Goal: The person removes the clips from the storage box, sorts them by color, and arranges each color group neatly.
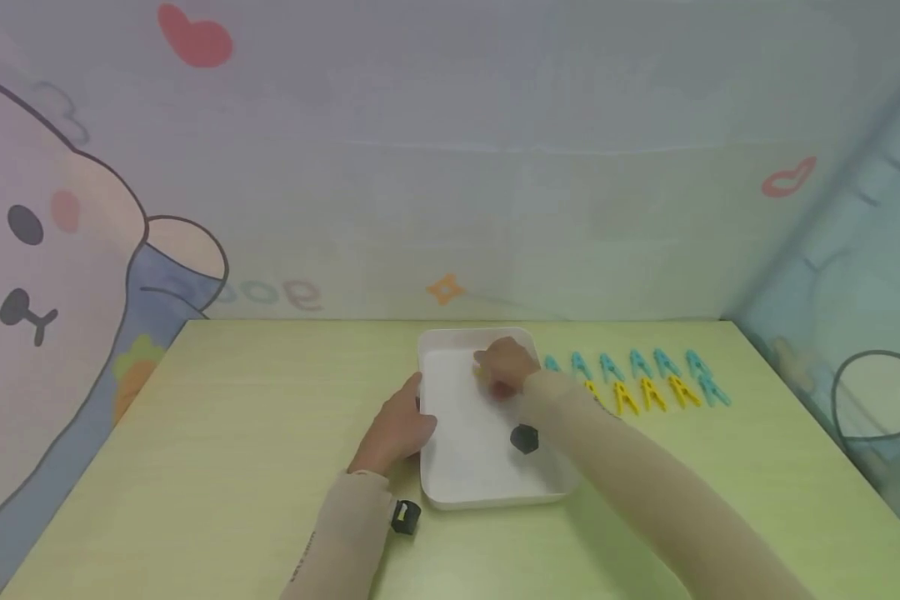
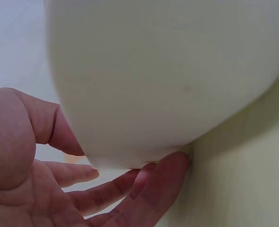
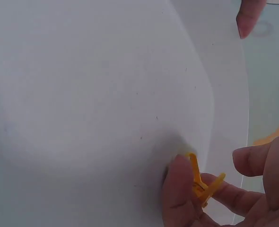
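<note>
A white tray (image 1: 468,467) lies on the table. At its left side my left hand (image 1: 397,425) grips the wall, thumb over the rim; in the left wrist view its fingers (image 2: 168,184) reach around the tray's outer wall (image 2: 153,85), low by the tabletop. My right hand (image 1: 506,364) is down inside the tray's far part. In the right wrist view a yellow clothespin (image 3: 199,184) sits between the right hand's curled fingers (image 3: 179,189), close to the tray's floor and wall. The thumb stands apart from the clothespin.
Right of the tray lie a row of blue clothespins (image 1: 640,363) and a nearer row of yellow clothespins (image 1: 653,393), partly hidden by the right forearm. Another blue clothespin (image 1: 712,390) ends the nearer row. A printed cloth (image 1: 450,167) hangs behind the table.
</note>
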A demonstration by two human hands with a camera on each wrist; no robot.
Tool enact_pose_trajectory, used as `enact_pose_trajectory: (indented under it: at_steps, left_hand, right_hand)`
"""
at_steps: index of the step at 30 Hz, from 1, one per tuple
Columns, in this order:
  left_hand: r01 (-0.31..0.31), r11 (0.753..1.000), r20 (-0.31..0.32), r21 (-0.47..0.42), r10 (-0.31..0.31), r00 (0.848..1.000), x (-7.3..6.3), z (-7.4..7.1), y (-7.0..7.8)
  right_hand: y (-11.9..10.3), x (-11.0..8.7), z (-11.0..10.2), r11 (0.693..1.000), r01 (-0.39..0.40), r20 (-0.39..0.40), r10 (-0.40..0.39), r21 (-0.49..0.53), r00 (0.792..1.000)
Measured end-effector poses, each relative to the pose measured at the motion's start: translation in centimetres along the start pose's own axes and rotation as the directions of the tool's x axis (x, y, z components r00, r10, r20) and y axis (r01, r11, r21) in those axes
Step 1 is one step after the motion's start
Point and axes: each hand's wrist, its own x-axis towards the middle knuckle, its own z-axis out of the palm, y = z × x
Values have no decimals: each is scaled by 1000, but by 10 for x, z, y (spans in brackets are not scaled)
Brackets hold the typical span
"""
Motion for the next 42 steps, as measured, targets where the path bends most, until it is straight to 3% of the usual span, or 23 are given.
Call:
enact_pose_trajectory:
  at_steps: [2,6,10,15,18,20,25,28,32,38,42]
  left_hand:
    - [-1,1000,5,-2,1,1000,-1,-1,1]
    - [-2,1000,6,0,2,1000,-1,-1,0]
    - [4,1000,0,7,-4,1000,-1,1,-1]
    - [3,1000,-10,10,-3,1000,-1,4,0]
    - [2,1000,-10,10,-2,1000,-1,5,1]
    - [4,1000,-7,6,-4,1000,-1,6,2]
    - [6,1000,0,-10,-6,1000,-3,5,5]
    - [-1,1000,1,0,1,1000,-4,4,6]
    - [-12,1000,-6,14,12,1000,-4,3,6]
    - [-16,1000,-14,17,16,1000,-1,2,3]
    - [-8,1000,-18,14,9,1000,-1,2,1]
  right_hand:
    - [2,5,4,992,18,-8,-20,-124,1000]
    - [9,12,9,936,88,-54,-113,-342,992]
    - [11,8,12,902,122,-138,-195,-414,971]
    - [11,-3,12,882,110,-257,-250,-457,934]
    - [13,-4,9,870,116,-285,-280,-480,917]
    - [15,-3,7,862,127,-272,-290,-491,917]
    - [21,1,-1,884,174,-236,-298,-435,925]
    - [22,0,-7,902,215,-235,-317,-375,919]
    - [12,-17,-18,930,227,-234,-299,-290,925]
    - [-2,-47,-31,966,197,-181,-226,-169,957]
    - [-3,-54,-42,985,170,-110,-170,-4,979]
